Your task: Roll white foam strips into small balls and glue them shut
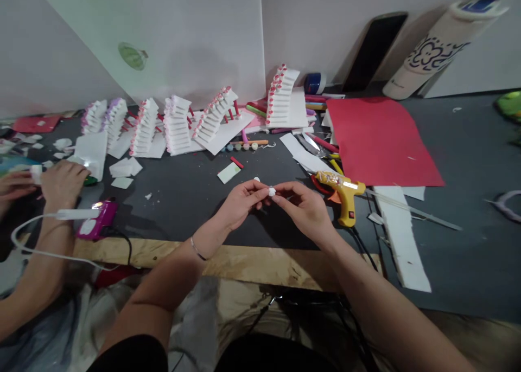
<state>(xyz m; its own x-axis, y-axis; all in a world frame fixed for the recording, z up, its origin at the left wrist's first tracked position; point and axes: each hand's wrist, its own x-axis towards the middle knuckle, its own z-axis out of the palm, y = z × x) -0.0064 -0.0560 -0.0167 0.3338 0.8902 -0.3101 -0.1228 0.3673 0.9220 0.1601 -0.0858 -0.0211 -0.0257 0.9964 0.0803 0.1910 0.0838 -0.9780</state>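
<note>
Between the fingertips of my left hand (246, 201) and my right hand (303, 205) is a small white ball-like piece (272, 191). Both hands are closed in a pinch on it, above the dark table near its front edge. A second white bit (256, 179) shows just behind my left fingers; whether I touch it I cannot tell. Beyond my left hand lie a pale green-white card (228, 173) and a short red stick (236, 162). A yellow hot glue gun (345, 194) rests right of my right hand, its cord running off the front edge.
Several white stair models (178, 125) with pink and red tips line the back. Red sheet (385, 141), scissors (311, 144) and white foam strip (401, 236) lie at right, near a leaning phone (374, 49) and bottle (443, 49). Another person's hands (65, 182) work left, behind a purple power adapter (97, 220).
</note>
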